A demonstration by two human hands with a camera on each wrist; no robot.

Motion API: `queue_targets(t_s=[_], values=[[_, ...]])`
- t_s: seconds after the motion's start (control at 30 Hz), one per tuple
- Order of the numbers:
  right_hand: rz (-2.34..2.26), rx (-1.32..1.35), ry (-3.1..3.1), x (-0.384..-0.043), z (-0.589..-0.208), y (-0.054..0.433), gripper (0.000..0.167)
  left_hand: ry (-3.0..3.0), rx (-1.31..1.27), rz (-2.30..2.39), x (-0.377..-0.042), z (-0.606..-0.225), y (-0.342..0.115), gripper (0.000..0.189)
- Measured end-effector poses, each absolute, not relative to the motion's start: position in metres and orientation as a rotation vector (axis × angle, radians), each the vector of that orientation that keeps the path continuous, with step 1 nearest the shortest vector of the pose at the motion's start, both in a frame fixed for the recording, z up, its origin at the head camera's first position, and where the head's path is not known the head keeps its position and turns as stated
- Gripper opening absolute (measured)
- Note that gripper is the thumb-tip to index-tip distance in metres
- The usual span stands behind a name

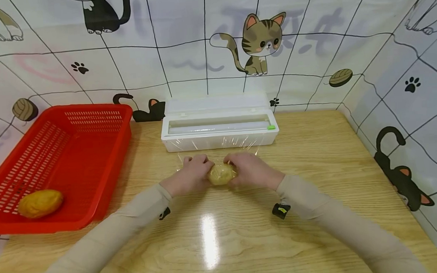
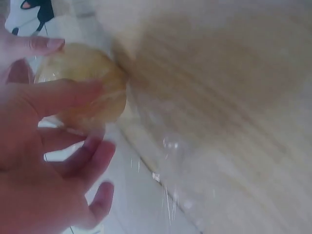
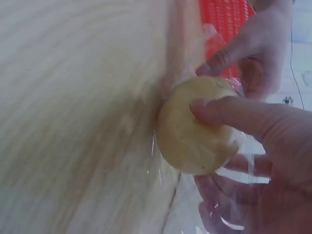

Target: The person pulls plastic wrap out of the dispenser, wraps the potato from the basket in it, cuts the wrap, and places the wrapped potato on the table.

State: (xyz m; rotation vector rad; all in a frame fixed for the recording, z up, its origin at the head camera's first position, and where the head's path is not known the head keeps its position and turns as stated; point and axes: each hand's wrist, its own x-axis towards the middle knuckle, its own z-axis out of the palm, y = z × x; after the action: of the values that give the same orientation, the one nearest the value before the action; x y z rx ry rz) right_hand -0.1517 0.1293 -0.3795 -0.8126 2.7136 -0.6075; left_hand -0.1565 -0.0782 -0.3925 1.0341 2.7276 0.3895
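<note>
A pale yellow potato is between the two hands over the wooden table, with clear cling film around it. The film stretches back from the potato to the white dispenser box. From the left side the left hand holds the potato, thumb on its near face and fingers behind, as the left wrist view shows. Opposite it, the right hand grips the potato, its thumb pressed on the surface and its fingers curled behind through the film.
A red plastic basket with slotted walls stands on the left, holding a yellow oval fruit or vegetable. The dispenser's lid is raised, and a green slider sits at its right end. Cat-patterned wall covering borders the table behind and at right.
</note>
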Motion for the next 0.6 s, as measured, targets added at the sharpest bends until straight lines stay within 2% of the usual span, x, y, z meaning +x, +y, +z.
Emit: queue_targets(t_s=[0.1, 0.37, 0.6], values=[[-0.697, -0.765, 2.636, -0.161, -0.379, 0.131, 0.062, 2.668, 1.074, 0.465, -0.164, -0.39, -0.081, 0.038], [-0.943, -0.67, 2.449, -0.182, -0.383, 0.144, 0.057, 2.531, 1.082, 0.743, -0.181, -0.39, -0.088, 0.046], [-1.011, -0.81, 2.42, -0.193, -0.389, 0.15, 0.05, 2.515, 1.153, 0.807, -0.188, -0.393, -0.093, 0.054]])
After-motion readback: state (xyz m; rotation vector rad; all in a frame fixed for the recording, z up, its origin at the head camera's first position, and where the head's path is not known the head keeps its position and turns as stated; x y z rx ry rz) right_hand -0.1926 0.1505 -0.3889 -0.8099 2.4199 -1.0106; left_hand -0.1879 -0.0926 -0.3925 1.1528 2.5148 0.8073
